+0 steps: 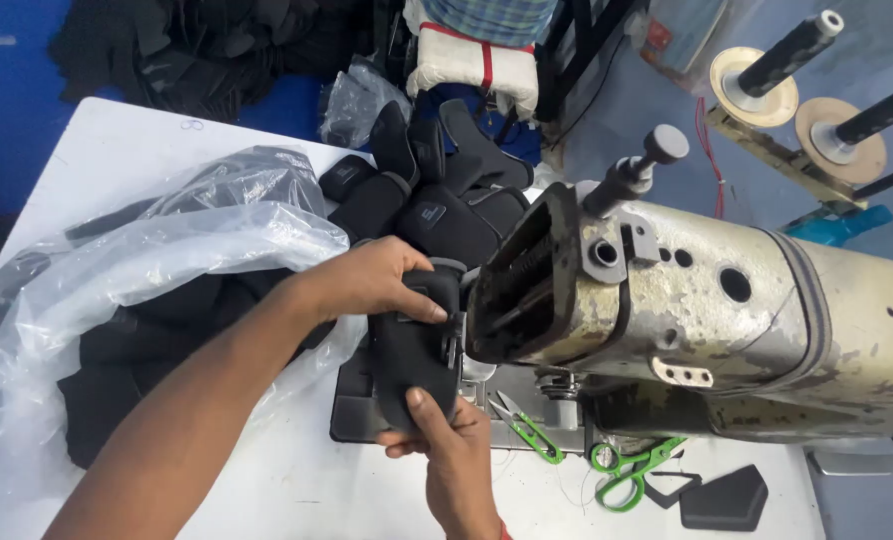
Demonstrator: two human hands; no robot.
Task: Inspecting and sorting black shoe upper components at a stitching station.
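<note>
A black padded fabric piece [412, 360] lies curved in front of the head of a worn cream sewing machine [727, 320]. My left hand [372, 280] grips its upper end with the thumb pressed on top. My right hand [447, 440] holds its lower end from below, thumb on the fabric. The piece sits right against the machine's open needle end [512, 285]; the needle itself is hidden behind it.
A heap of similar black pieces [437, 195] lies behind on the white table [117, 150]. Clear plastic bags [167, 250] with black fabric spread at left. Green thread snips [532, 430] and green scissors [632, 470] lie near the machine base, beside flat black pieces [727, 495]. Thread spool stands [817, 90] at far right.
</note>
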